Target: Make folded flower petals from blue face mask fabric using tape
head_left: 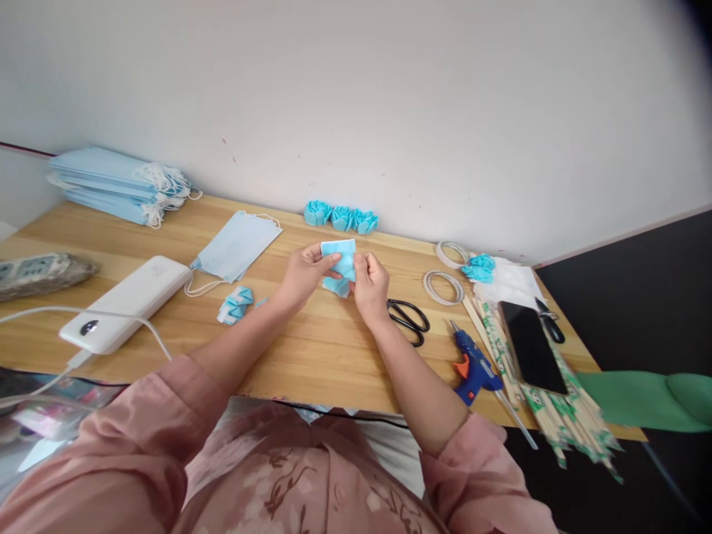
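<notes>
Both hands hold one folded piece of light blue mask fabric (341, 261) just above the wooden table (311, 348). My left hand (303, 273) pinches its left side with thumb and fingers. My right hand (369, 283) grips its right edge. A small folded blue scrap (236, 305) lies on the table left of my left hand. A flat blue face mask (238, 245) lies beyond it. Black scissors (410, 320) rest just right of my right wrist.
A stack of blue masks (111, 185) sits at the far left. Three blue fabric flowers (340, 216) line the wall. A white power bank (127, 302) with cable lies left. Tape rolls (443, 286), a blue glue gun (474, 366), a phone (532, 345) and wrapped chopsticks (556, 408) crowd the right.
</notes>
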A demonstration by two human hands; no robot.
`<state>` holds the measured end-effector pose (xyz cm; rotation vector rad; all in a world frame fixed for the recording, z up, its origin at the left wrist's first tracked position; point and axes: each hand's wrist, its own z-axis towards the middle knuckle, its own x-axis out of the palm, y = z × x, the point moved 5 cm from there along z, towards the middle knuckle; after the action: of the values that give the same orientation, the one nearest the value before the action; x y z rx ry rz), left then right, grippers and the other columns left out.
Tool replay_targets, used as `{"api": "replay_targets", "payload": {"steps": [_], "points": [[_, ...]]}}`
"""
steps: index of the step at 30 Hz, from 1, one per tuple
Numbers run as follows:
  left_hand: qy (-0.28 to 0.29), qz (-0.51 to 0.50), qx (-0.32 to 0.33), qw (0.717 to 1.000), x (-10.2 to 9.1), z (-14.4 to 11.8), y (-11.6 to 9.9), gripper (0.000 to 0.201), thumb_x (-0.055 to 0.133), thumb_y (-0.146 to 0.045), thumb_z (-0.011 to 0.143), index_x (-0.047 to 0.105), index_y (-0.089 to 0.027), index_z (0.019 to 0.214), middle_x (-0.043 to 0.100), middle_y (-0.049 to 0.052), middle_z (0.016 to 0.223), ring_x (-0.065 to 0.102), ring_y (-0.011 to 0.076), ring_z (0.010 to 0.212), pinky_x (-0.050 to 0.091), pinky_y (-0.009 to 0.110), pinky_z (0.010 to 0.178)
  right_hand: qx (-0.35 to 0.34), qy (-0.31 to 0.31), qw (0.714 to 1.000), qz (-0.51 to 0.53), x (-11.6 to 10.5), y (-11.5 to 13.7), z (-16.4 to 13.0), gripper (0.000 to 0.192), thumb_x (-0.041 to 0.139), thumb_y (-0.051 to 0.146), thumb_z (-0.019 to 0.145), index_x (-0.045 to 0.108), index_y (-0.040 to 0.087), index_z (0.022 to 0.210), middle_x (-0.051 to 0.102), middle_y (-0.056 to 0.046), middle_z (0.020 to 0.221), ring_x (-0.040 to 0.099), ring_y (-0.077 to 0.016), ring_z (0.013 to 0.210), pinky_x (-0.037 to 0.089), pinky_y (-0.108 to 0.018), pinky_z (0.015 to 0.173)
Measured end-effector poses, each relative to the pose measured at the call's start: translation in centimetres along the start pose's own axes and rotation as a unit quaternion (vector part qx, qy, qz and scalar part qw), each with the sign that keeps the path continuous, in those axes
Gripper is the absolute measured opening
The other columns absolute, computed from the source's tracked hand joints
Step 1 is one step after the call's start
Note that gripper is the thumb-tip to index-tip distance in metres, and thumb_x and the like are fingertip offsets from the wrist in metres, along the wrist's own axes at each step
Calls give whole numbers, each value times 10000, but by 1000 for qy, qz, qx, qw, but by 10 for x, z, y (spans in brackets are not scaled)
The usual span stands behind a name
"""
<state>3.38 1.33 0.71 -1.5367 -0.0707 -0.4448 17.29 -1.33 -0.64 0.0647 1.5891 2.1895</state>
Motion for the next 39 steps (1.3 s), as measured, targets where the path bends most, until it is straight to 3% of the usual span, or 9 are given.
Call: {"api": "replay_targets", "payload": {"steps": [4,7,11,17,24,28,31,35,39], "points": [[-6,22,24,999,0,1,-2,374,837,-438,612,677,-130,752,681,5,705,608,125,617,556,278,630,-28,-5,999,25,-3,3,3,454,403,604,947,502,219,728,473,34,632,474,-125,602,411,-260,588],[1,29,23,999,0,2,2,352,836,-413,614,675,-133,755,670,-3,697,608,122,609,557,271,621,-42,16,998,47,-1,7,3,404,451,591,930,562,216,827,511,29,684,477,-126,642,412,-257,622],[11,51,21,998,1,2,6,321,815,-406,647,680,-134,752,673,7,703,610,124,609,552,265,612,-34,9,999,39,-1,9,1,366,588,539,867,498,216,721,457,48,644,417,-109,607,364,-240,582],[31,33,9,999,3,3,6,346,829,-393,632,705,-118,802,705,30,761,610,132,655,557,271,638,-46,-18,999,-6,-4,13,-1,384,531,512,905,450,216,675,389,57,596,368,-105,581,322,-241,566],[40,34,15,998,3,3,7,339,813,-409,654,696,-120,786,672,12,711,586,119,621,557,268,628,-34,-20,998,41,-5,7,2,388,535,509,913,498,205,675,402,58,592,364,-101,573,317,-243,560],[39,51,9,998,1,4,10,312,802,-395,667,671,-123,744,649,4,662,583,119,595,556,273,617,-24,21,994,100,-3,4,7,336,643,540,825,611,211,884,569,26,750,505,-121,676,423,-244,639],[59,70,-3,996,3,3,12,257,775,-357,689,663,-131,741,656,5,662,619,129,600,553,263,613,-23,77,995,55,-2,6,9,408,731,497,756,648,228,1050,659,-13,920,584,-150,771,474,-271,709],[74,115,-9,991,6,2,16,166,715,-297,727,657,-142,735,657,-2,653,637,131,576,550,252,600,-81,95,992,-36,-6,15,11,241,713,446,792,700,224,885,686,-22,893,601,-170,804,478,-307,781],[91,159,10,983,7,2,16,163,689,-302,746,650,-152,696,631,-11,611,623,131,578,528,232,569,-116,94,986,-68,-9,19,12,229,655,434,847,678,223,760,675,-13,797,593,-167,756,476,-317,777]]}}
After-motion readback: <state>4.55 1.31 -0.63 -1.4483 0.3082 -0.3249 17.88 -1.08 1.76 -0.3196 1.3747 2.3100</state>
